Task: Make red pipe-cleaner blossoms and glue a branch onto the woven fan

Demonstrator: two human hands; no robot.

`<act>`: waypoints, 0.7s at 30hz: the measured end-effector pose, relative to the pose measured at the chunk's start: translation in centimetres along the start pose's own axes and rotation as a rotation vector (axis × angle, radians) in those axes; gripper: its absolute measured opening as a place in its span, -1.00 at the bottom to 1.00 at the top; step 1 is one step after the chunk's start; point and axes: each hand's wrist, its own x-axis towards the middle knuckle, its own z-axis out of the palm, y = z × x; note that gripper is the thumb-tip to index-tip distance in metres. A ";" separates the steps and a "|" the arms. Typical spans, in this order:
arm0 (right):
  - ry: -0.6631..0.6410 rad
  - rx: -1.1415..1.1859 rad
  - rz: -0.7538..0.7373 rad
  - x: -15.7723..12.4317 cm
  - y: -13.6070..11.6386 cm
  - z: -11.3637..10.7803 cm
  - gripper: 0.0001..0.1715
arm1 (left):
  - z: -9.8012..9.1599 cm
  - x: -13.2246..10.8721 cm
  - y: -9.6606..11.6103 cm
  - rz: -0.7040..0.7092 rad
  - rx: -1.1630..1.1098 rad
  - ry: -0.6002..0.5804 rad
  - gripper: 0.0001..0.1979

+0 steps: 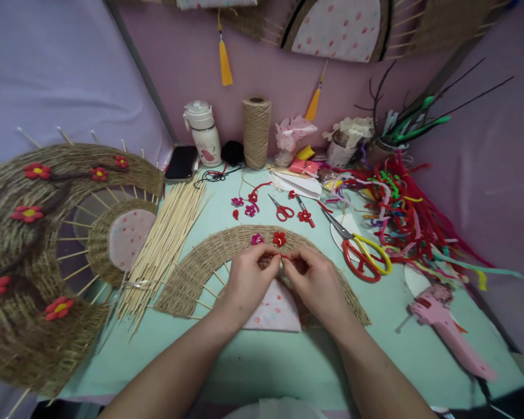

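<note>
My left hand (257, 278) and my right hand (313, 280) meet at the fingertips, both pinching a short piece of red pipe cleaner (282, 255) that is mostly hidden by the fingers. Below them lies a woven twine fan (187, 277) with stick ribs and a spotted pale cloth (277, 308) at its centre. A magenta flower (257, 239) and a red flower (279, 238) rest on the fan's upper band, just beyond my fingertips.
Small red-handled scissors (283, 213) and larger scissors (361, 256) lie beyond and right. A pink glue gun (452, 334) is at right, near tangled pipe cleaners (402, 203). Thin sticks (166, 238) and a larger flowered fan (13, 244) are left. Behind stand a bottle (204, 137) and twine spool (257, 134).
</note>
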 end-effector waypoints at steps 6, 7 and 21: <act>0.020 0.092 0.002 0.2 0.1 0.1 -0.90 | -0.4 0.4 0.4 -0.210 -0.208 0.020 -0.92; 0.026 0.093 -0.014 0.2 0.1 0.1 -0.90 | -0.4 0.4 0.5 -0.205 -0.222 0.020 -0.91; 0.040 0.359 0.180 0.2 0.1 -0.5 -0.78 | -0.6 0.3 0.6 -0.121 -0.415 -0.044 -0.88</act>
